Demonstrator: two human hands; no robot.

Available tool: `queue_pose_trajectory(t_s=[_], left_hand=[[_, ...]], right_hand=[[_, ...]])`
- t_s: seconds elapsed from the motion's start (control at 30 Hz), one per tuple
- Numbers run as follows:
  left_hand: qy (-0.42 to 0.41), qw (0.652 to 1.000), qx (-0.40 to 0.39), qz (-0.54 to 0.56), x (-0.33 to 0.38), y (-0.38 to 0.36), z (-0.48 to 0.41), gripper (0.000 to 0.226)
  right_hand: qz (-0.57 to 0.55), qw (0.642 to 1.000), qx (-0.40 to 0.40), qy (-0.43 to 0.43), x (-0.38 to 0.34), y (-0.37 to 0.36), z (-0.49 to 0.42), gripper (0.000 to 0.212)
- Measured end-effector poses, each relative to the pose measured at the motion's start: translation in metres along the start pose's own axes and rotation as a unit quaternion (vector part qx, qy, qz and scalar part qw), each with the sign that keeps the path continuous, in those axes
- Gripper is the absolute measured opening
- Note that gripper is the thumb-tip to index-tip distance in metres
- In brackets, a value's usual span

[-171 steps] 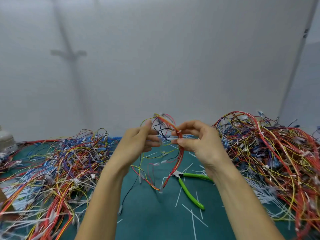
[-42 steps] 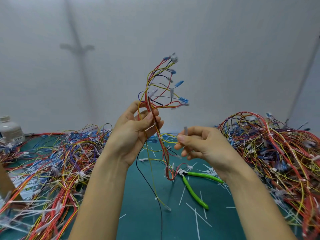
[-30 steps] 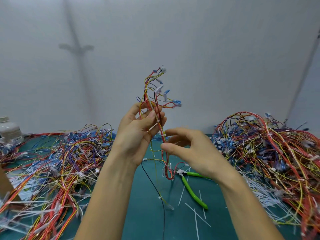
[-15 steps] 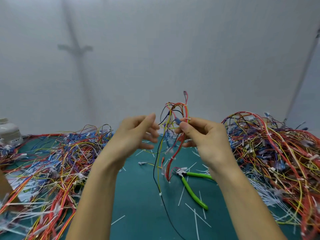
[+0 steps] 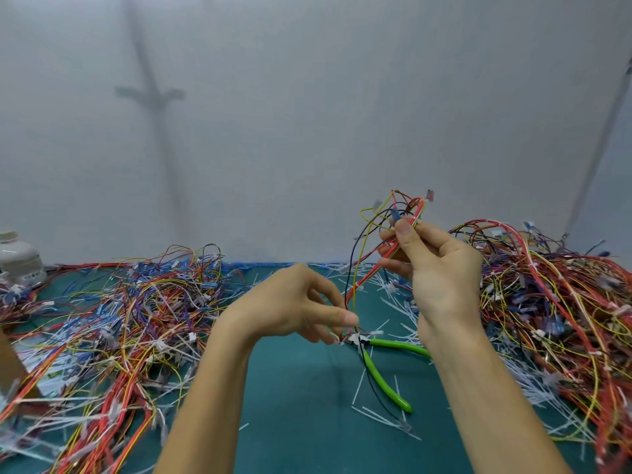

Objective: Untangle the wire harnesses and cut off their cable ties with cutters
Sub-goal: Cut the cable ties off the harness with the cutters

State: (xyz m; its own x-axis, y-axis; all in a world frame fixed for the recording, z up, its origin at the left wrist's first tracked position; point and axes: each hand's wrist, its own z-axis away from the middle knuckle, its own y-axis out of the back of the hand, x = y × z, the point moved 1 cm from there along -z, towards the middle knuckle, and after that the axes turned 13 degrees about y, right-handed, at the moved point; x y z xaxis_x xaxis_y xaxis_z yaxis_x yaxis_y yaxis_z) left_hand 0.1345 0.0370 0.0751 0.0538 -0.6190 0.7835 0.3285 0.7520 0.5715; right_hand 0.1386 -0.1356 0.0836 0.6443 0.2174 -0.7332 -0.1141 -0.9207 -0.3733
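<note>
Nearest, green-handled cutters [image 5: 383, 371] lie near centre. Just beyond, curled fingertips of my left hand [image 5: 290, 309] meet the low end of a thin red, yellow and black wire harness [image 5: 363, 278]; I cannot tell if they grip it. Farther right, my raised right hand [image 5: 436, 268] pinches its top.

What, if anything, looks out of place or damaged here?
Nothing stands out. Cut cable-tie scraps litter the green mat around the cutters, as this job would leave; the right hand holds one harness above it.

left wire pile [image 5: 136, 319] on the surface [image 5: 290, 405], right wire pile [image 5: 547, 302] opposite, cutters [image 5: 383, 378] between them, harness [image 5: 412, 204] up above the cutters, jar [image 5: 18, 258] far back left
</note>
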Motion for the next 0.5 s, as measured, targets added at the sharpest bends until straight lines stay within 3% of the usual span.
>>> queue_pose_trajectory(t_s=[0.23,0.33,0.43,0.5], left_hand=[[-0.014,0.996,0.058,0.062,0.004,-0.002,-0.002,0.017],[-0.031,0.99,0.126,0.051,0.001,0.007,-0.001,0.015],[-0.026,0.995,0.092,-0.029,-0.007,0.011,0.002,0.048],[-0.011,0.996,0.057,-0.063,-0.009,0.006,0.0,0.057]], right_hand=[[-0.011,1.0,0.021,-0.019,-0.001,0.004,-0.003,0.014],[-0.022,0.999,0.034,-0.026,-0.002,0.004,-0.004,0.012],[-0.032,0.999,0.033,-0.026,-0.004,0.003,-0.003,0.01],[-0.048,0.998,0.034,-0.029,-0.005,0.002,-0.003,0.011]])
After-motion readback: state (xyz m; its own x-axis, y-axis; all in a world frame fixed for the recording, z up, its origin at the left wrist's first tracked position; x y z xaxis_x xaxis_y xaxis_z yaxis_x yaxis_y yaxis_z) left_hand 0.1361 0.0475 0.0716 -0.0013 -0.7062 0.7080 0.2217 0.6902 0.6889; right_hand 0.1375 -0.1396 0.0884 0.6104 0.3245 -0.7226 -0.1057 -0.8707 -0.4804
